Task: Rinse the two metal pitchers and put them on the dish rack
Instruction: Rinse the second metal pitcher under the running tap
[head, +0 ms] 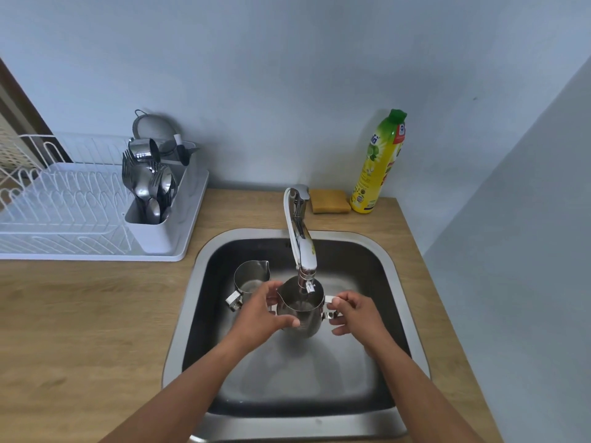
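one metal pitcher (pixel 299 310) is being held under the faucet (pixel 300 238) over the sink (pixel 388 260): body grasped by the left hand (pixel 263 310), handle pinched by the right hand (pixel 355 311). the second pitcher (pixel 251 278) is standing in the sink, left of it.

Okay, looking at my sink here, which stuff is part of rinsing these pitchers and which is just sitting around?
Part of the job:
- held pitcher, under the tap
- second pitcher, standing in the sink
- left hand and right hand
- dish rack

Just sitting around:
- sponge
- dish soap bottle
- cutlery in the rack's holder
- strainer
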### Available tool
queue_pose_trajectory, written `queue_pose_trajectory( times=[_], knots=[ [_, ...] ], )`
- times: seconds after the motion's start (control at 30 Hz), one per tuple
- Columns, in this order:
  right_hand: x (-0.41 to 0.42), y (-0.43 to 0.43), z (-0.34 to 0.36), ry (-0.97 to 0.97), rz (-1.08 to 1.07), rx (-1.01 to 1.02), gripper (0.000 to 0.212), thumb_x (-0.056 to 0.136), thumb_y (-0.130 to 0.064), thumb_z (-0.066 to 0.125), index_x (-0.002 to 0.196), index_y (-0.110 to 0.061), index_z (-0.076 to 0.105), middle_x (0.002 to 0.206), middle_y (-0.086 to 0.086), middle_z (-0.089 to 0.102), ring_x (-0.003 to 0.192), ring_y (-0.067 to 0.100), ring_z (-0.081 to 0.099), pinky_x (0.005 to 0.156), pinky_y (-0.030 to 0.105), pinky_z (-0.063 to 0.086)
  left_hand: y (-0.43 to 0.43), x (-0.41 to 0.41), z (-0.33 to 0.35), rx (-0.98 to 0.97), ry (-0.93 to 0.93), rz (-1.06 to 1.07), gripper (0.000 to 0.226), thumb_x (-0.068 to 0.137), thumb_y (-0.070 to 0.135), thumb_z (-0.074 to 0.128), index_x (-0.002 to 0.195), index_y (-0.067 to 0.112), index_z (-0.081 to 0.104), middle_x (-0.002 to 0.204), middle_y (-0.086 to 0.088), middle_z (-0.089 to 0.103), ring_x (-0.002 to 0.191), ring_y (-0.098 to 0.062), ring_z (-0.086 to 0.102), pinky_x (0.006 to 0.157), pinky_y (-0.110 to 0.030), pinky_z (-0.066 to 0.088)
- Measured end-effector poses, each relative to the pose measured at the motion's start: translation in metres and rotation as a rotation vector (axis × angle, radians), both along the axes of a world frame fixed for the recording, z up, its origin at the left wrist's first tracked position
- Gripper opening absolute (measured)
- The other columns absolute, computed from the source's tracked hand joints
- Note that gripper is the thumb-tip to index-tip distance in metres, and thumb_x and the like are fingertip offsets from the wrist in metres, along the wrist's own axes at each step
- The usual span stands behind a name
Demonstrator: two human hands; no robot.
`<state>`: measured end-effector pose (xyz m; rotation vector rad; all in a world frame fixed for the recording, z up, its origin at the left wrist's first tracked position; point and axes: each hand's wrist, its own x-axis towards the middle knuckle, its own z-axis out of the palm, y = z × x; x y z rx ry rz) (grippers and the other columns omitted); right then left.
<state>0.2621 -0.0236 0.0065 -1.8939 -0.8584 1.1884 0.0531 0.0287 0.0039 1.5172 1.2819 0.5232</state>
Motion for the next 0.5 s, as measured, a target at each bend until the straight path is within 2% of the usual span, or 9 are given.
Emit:
queue_pose_trajectory(
  times=[0.2,0.3,0.43,0.5],
  knots=[
    [-0.007,0.003,0.009,-0.003,0.084,-0.03,0.016,0.1,-0.016,0.051,0.099,-0.008,0.064,0.092,0.013,0.073,0.068,0.029,0.07,0.058,0.034,0.06,0.009,-0.003,0.005,-0.033,-0.007,0.012,0.078,0.067,0.013,0.089,0.132,0.025,0.048,0.109,0.013,0.062,0.1,-0.005,0.06,0.086,-0.021,0.045],
    [-0.003,0.003,0.012,-0.02,0.075,-0.014,0.016,0.101,-0.018,0.05,0.099,-0.01,0.064,0.089,0.013,0.073,0.064,0.028,0.069,0.055,0.034,0.059,0.007,-0.004,0.003,-0.055,-0.015,-0.009,0.081,0.066,0.015,0.089,0.135,0.024,0.048,0.118,0.005,0.064,0.108,-0.011,0.061,0.091,-0.026,0.049],
    [-0.003,0.003,0.017,-0.039,0.164,0.003,0.02,0.103,-0.018,0.046,0.103,-0.007,0.062,0.084,0.011,0.074,0.062,0.024,0.071,0.051,0.031,0.057,0.011,-0.008,0.008,-0.092,-0.068,-0.055,0.064,0.066,0.018,0.088,0.12,0.031,0.057,0.114,0.004,0.065,0.111,-0.014,0.062,0.102,-0.039,0.05],
    [-0.001,0.004,0.021,-0.031,0.185,0.013,0.021,0.103,-0.018,0.044,0.104,-0.006,0.061,0.081,0.009,0.074,0.06,0.024,0.072,0.048,0.03,0.056,0.012,-0.012,0.008,-0.163,-0.096,-0.083,0.08,0.063,0.024,0.09,0.13,0.031,0.048,0.124,0.002,0.06,0.12,-0.02,0.057,0.107,-0.045,0.046]
  ],
)
